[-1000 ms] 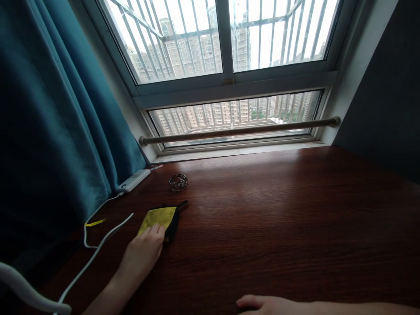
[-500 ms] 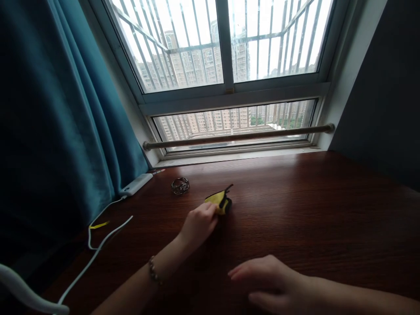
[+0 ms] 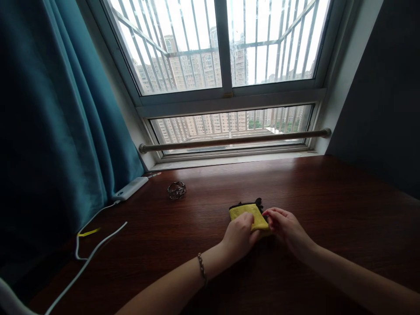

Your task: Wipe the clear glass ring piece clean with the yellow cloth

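A folded yellow cloth (image 3: 244,211) with dark edging lies on the brown wooden table, a small black bit sticking up at its far corner. My left hand (image 3: 240,234), with a beaded bracelet at the wrist, is closed on the near side of the cloth. At the cloth's right edge my right hand (image 3: 288,227) has its thumb and fingertips pinched together. They touch the dark border there; the exact grip is partly hidden.
A dark metal ring-shaped object (image 3: 176,190) sits left of the cloth. Farther left are a white power strip (image 3: 131,189), a white cable (image 3: 95,253) and a yellow tie (image 3: 89,232). A blue curtain (image 3: 88,131) hangs at left; a window rail (image 3: 236,141) runs behind.
My left hand has brought the cloth to the right and nearer, and it now lies flatter. My right hand has moved up and forward to its right edge, fingers closing.
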Demonstrator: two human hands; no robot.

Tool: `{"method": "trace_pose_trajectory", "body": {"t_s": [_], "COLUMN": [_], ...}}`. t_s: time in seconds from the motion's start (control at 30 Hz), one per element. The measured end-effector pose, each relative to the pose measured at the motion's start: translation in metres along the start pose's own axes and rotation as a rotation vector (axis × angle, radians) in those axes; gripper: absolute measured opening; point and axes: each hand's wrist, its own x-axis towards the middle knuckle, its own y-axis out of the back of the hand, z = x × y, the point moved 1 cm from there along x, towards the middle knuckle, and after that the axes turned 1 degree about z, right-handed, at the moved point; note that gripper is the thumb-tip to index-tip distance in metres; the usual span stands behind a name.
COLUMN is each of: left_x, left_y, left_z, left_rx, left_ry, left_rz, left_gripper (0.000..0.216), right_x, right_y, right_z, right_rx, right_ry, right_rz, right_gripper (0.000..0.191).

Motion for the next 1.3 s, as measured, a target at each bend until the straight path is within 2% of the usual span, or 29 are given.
{"method": "trace_pose_trajectory", "body": {"t_s": [0.17, 0.23, 0.3, 0.37, 0.43, 0.5, 0.57, 0.6, 0.67, 0.83, 0.93, 1.0, 1.1, 1.2, 1.3], "left_x": [0.001, -0.001, -0.004, -0.006, -0.005, 0.002, 0.013, 0.019, 0.029, 0.025, 0.010, 0.001, -0.008, -0.011, -0.011], "left_y": [0.000, 0.000, 0.001, 0.005, 0.011, 0.022, 0.034, 0.041, 0.053, 0.070, 0.074, 0.076, 0.080, 0.082, 0.084], "left_z": [-0.009, -0.007, -0.002, 0.005, 0.009, 0.005, -0.012, -0.025, -0.059, -0.160, -0.206, -0.227, -0.247, -0.257, -0.261], "left_rx": [-0.044, -0.039, -0.017, 0.047, 0.050, -0.213, -0.723, -0.842, -0.970, -1.083, -1.043, -1.024, -1.025, -1.040, -1.072], "left_ry": [0.115, 0.091, -0.002, -0.154, -0.255, -0.127, 0.243, 0.363, 0.540, 1.079, 1.242, 1.309, 1.359, 1.368, 1.358], "left_rz": [0.085, 0.108, 0.093, 0.054, 0.028, 0.067, 0.179, 0.234, 0.348, 0.835, 1.014, 1.027, 0.928, 0.830, 0.790], "left_gripper": [0.013, 0.015, 0.016, 0.019, 0.024, 0.028, 0.032, 0.035, 0.034, 0.019, 0.026, 0.028, 0.028, 0.027, 0.021], "right_x": [0.003, 0.000, -0.003, -0.005, -0.004, -0.001, 0.002, 0.003, 0.005, 0.008, 0.011, 0.012, 0.013, 0.012, 0.011], "right_y": [-0.003, -0.008, -0.012, -0.015, -0.014, -0.011, -0.006, -0.004, -0.002, 0.005, 0.010, 0.013, 0.015, 0.011, 0.007], "right_z": [0.006, 0.007, 0.008, 0.010, 0.010, 0.011, 0.013, 0.014, 0.013, -0.004, -0.008, -0.004, 0.008, 0.012, 0.009], "right_rx": [0.137, 0.199, 0.277, 0.353, 0.373, 0.316, 0.247, 0.226, 0.219, 0.245, 0.242, 0.233, 0.223, 0.210, 0.151], "right_ry": [0.116, 0.065, -0.083, -0.222, -0.278, -0.284, -0.297, -0.300, -0.275, -0.101, -0.027, -0.023, -0.078, -0.127, -0.184], "right_rz": [0.111, 0.080, 0.020, -0.051, -0.101, -0.115, -0.087, -0.067, -0.009, 0.215, 0.339, 0.343, 0.252, 0.157, 0.102], "right_gripper": [0.034, 0.033, 0.031, 0.034, 0.033, 0.023, 0.019, 0.023, 0.029, 0.037, 0.043, 0.041, 0.032, 0.020, 0.013]}}
